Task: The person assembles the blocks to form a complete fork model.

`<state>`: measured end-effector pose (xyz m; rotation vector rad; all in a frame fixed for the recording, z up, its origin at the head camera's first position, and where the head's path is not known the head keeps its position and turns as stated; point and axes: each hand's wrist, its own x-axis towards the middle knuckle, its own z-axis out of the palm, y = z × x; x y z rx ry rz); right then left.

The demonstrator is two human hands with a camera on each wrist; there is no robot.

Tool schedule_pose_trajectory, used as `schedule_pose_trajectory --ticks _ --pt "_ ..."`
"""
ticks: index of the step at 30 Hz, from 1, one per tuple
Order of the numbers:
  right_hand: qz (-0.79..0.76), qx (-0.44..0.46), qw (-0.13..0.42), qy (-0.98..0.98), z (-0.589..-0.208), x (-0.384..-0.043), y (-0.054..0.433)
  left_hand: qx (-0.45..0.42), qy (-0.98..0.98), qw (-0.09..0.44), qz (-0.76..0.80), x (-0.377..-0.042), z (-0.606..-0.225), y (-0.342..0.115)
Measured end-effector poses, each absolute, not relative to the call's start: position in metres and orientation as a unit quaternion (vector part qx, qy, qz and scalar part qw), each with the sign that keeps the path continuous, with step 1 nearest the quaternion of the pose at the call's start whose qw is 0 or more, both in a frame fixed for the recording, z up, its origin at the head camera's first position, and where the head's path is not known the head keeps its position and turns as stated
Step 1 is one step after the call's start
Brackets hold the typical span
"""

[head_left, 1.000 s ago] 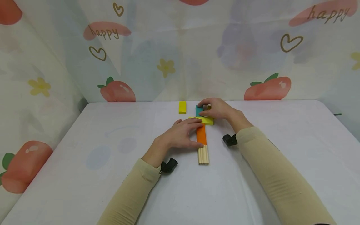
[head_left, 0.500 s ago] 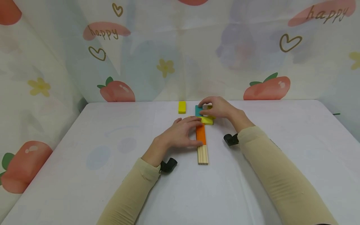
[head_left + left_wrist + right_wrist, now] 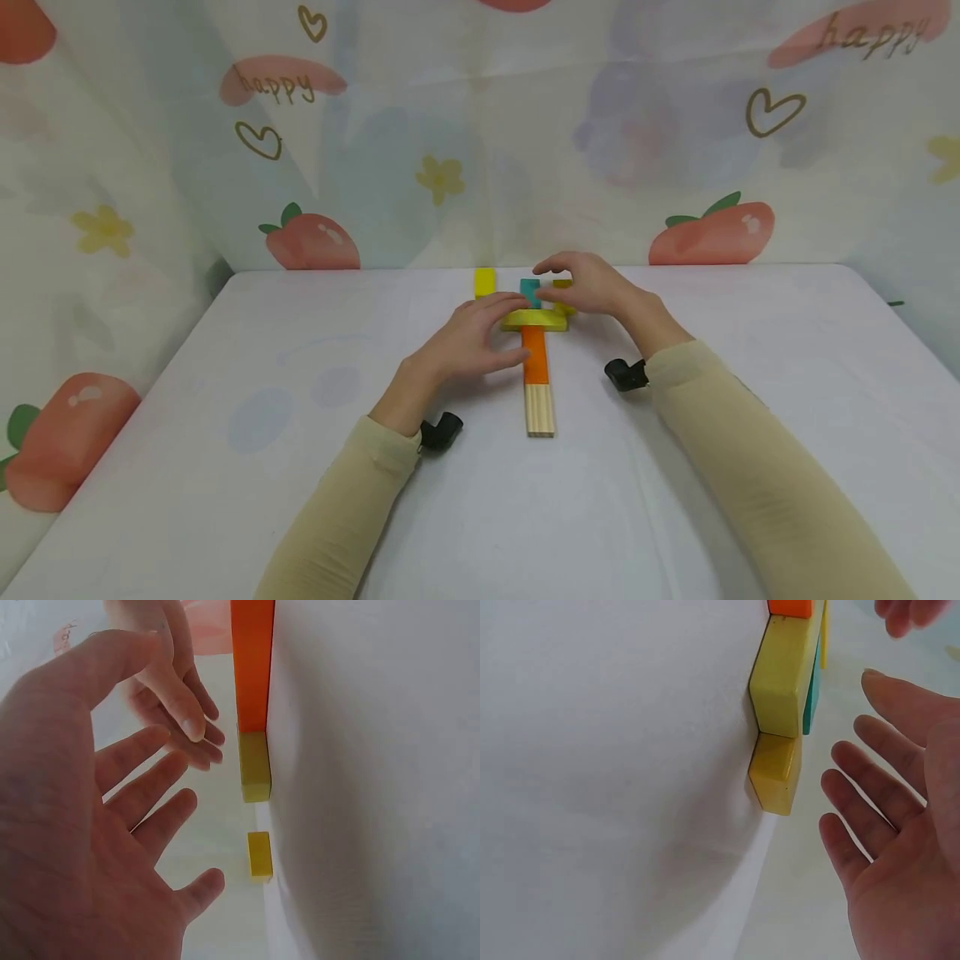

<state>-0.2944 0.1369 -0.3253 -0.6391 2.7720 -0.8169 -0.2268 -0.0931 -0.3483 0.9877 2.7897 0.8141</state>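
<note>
A row of blocks lies on the white table: a plain wooden block (image 3: pixel 540 410) at the front, an orange block (image 3: pixel 536 358) behind it, then a yellow block (image 3: pixel 534 318) set crosswise. A teal block (image 3: pixel 529 292) sits behind the crosswise one. Another yellow block (image 3: pixel 776 776) adjoins its right end, partly hidden by my right hand in the head view. My left hand (image 3: pixel 468 342), fingers spread, hovers at the left of the orange block and holds nothing. Over the teal and right yellow blocks is my empty right hand (image 3: pixel 592 283), thumb and fingers apart.
One more yellow block (image 3: pixel 484 283) stands by the table's back edge, left of the row. A printed cloth backdrop (image 3: pixel 525 167) rises behind the table (image 3: pixel 750 467). Black wrist cameras sit under both sleeves.
My left hand has lifted away from the orange and crosswise yellow blocks, drawing back to the left. My right fingers have come off the teal block and rise slightly. The blocks stay in place.
</note>
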Motion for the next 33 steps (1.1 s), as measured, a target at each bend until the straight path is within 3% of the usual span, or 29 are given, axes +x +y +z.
schedule_pose_trajectory --ticks 33 --pt "-0.214 -0.261 0.104 0.935 -0.333 -0.267 0.141 0.223 0.927 0.049 0.297 -0.262 -0.345 -0.103"
